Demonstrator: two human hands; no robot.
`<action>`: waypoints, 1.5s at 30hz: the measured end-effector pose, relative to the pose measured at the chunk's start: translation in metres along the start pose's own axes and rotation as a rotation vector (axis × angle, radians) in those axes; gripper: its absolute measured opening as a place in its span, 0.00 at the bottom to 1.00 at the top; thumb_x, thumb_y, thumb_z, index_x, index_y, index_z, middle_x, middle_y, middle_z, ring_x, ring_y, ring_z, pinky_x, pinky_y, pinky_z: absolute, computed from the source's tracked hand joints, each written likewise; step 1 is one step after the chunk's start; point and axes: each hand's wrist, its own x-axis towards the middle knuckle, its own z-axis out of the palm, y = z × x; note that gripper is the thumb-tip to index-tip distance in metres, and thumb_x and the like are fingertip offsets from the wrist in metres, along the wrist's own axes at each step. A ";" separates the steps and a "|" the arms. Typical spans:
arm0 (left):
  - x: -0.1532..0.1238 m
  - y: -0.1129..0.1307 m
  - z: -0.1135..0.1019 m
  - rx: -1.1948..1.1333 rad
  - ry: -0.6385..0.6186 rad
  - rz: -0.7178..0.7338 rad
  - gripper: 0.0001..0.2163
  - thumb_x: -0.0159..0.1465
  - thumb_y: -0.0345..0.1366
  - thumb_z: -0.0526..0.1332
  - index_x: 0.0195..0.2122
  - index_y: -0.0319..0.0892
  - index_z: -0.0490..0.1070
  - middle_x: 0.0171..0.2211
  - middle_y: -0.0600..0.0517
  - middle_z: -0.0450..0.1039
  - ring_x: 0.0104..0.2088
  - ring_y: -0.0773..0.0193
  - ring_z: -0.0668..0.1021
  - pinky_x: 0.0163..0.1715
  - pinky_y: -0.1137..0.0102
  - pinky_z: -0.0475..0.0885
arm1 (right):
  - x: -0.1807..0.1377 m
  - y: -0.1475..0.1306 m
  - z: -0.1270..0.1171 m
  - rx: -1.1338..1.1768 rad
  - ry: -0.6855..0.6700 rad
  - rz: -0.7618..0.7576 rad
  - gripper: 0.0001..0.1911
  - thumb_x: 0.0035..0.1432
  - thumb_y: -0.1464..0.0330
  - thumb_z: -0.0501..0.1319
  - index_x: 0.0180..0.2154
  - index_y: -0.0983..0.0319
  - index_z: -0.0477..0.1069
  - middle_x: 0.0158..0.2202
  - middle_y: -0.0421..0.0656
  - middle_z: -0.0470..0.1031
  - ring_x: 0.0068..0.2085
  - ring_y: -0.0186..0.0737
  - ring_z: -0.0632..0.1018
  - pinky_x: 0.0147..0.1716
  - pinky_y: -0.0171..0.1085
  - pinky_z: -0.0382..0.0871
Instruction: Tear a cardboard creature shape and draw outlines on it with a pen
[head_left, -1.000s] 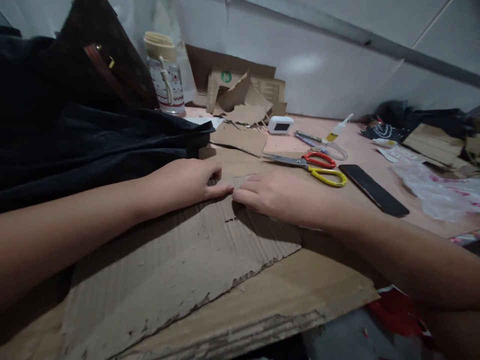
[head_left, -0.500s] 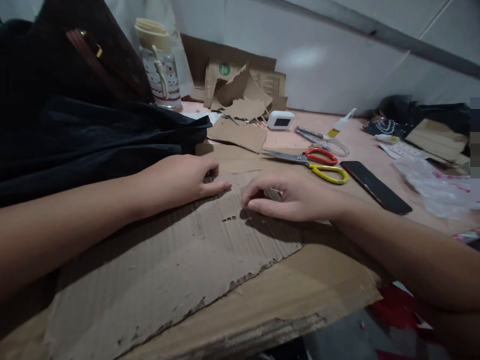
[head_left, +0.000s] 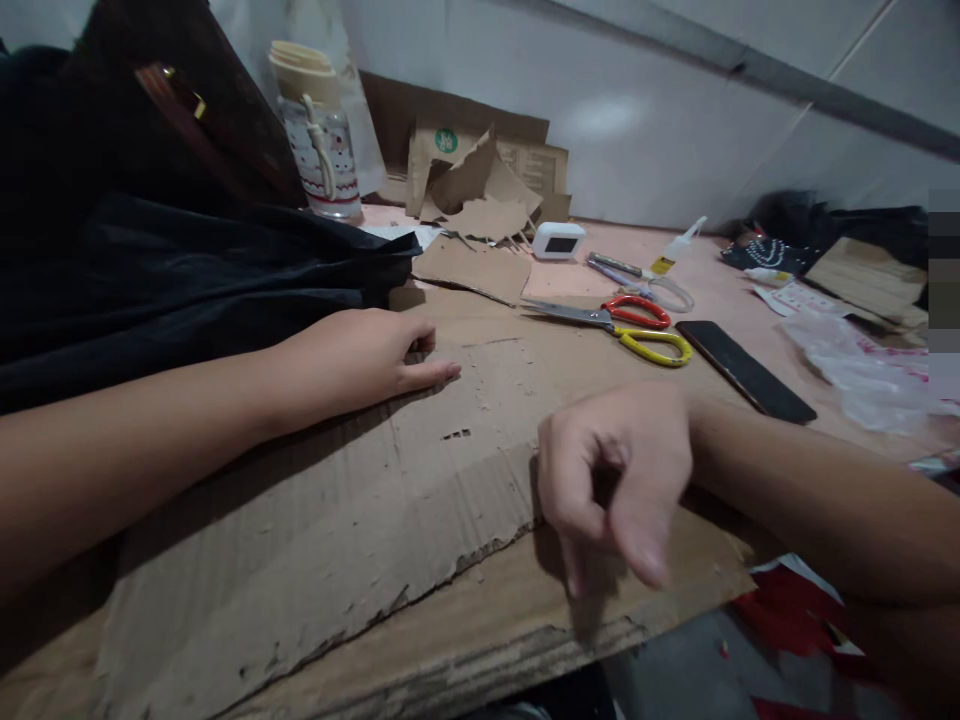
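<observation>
A large torn sheet of corrugated cardboard [head_left: 315, 520] lies across the table in front of me. My left hand [head_left: 360, 362] rests on its far part, fingers curled and the thumb pressed flat on the board. My right hand [head_left: 611, 480] hangs over the cardboard's torn near edge, fingers loosely curled and pointing down, with nothing visible in them. Red and yellow scissors [head_left: 622, 325] lie just beyond my right hand.
A black bag or cloth [head_left: 172, 270] fills the left. A bottle [head_left: 319, 135], cardboard scraps [head_left: 480, 190], a small white clock [head_left: 559, 240], a glue tube [head_left: 675, 250], a black phone [head_left: 746, 372] and a clear plastic bag [head_left: 862, 375] lie around the back and right.
My right hand has left the spot beside my left hand and moved toward me, to the cardboard's near torn edge. My left hand has stayed in place.
</observation>
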 end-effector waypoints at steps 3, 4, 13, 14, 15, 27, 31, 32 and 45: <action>0.000 0.002 0.000 -0.005 -0.008 -0.007 0.26 0.64 0.64 0.52 0.40 0.45 0.72 0.34 0.48 0.78 0.29 0.55 0.76 0.28 0.66 0.59 | -0.002 0.001 -0.004 0.099 0.136 -0.052 0.31 0.58 0.43 0.66 0.18 0.60 0.66 0.17 0.36 0.65 0.24 0.34 0.72 0.44 0.41 0.77; 0.000 0.002 0.000 -0.006 -0.009 -0.013 0.26 0.64 0.64 0.52 0.40 0.45 0.72 0.34 0.48 0.78 0.29 0.55 0.76 0.28 0.66 0.59 | -0.003 0.001 -0.005 0.096 0.237 -0.076 0.30 0.59 0.45 0.66 0.18 0.60 0.66 0.17 0.35 0.63 0.23 0.33 0.70 0.47 0.42 0.76; 0.004 -0.013 -0.004 -0.016 0.004 0.005 0.27 0.62 0.67 0.53 0.36 0.46 0.72 0.30 0.49 0.77 0.27 0.56 0.75 0.27 0.66 0.61 | -0.008 0.002 -0.019 -0.051 0.657 -0.190 0.24 0.68 0.52 0.61 0.25 0.61 0.70 0.19 0.37 0.67 0.22 0.33 0.71 0.23 0.33 0.63; 0.005 -0.017 -0.006 -0.022 0.005 0.008 0.28 0.62 0.67 0.53 0.35 0.45 0.72 0.30 0.49 0.77 0.27 0.56 0.75 0.27 0.66 0.61 | -0.008 0.004 -0.025 -0.128 0.827 -0.213 0.22 0.69 0.53 0.61 0.27 0.60 0.71 0.19 0.36 0.68 0.22 0.33 0.71 0.24 0.33 0.63; 0.006 -0.021 -0.008 -0.030 0.008 0.010 0.28 0.62 0.67 0.53 0.35 0.45 0.72 0.30 0.49 0.76 0.27 0.56 0.75 0.27 0.66 0.61 | -0.008 0.006 -0.031 -0.205 0.962 -0.212 0.19 0.69 0.56 0.61 0.30 0.60 0.72 0.20 0.36 0.69 0.23 0.33 0.71 0.25 0.33 0.64; -0.003 -0.023 -0.022 0.032 -0.170 0.109 0.27 0.61 0.69 0.54 0.31 0.49 0.72 0.27 0.48 0.76 0.24 0.57 0.73 0.24 0.65 0.61 | -0.010 0.022 -0.043 -0.989 0.910 0.157 0.08 0.66 0.69 0.62 0.42 0.61 0.81 0.40 0.44 0.83 0.39 0.39 0.78 0.40 0.37 0.67; -0.005 -0.025 -0.018 0.069 -0.146 0.058 0.27 0.59 0.69 0.57 0.43 0.51 0.74 0.33 0.47 0.79 0.27 0.54 0.77 0.26 0.65 0.64 | -0.010 0.025 -0.045 -1.001 0.873 0.166 0.08 0.66 0.68 0.63 0.41 0.59 0.81 0.40 0.43 0.82 0.39 0.39 0.78 0.39 0.36 0.67; -0.005 -0.025 -0.016 0.071 -0.118 0.066 0.28 0.60 0.67 0.58 0.48 0.51 0.73 0.37 0.46 0.80 0.30 0.53 0.78 0.27 0.65 0.65 | -0.010 0.025 -0.045 -1.005 0.867 0.166 0.08 0.66 0.67 0.63 0.41 0.59 0.81 0.40 0.42 0.82 0.39 0.39 0.78 0.39 0.36 0.67; -0.003 -0.013 -0.008 -0.104 -0.123 0.342 0.17 0.69 0.47 0.55 0.56 0.50 0.71 0.50 0.48 0.74 0.42 0.59 0.78 0.39 0.69 0.69 | -0.004 0.022 -0.038 -1.074 0.832 0.212 0.08 0.67 0.65 0.62 0.43 0.57 0.80 0.42 0.43 0.82 0.41 0.43 0.78 0.41 0.39 0.65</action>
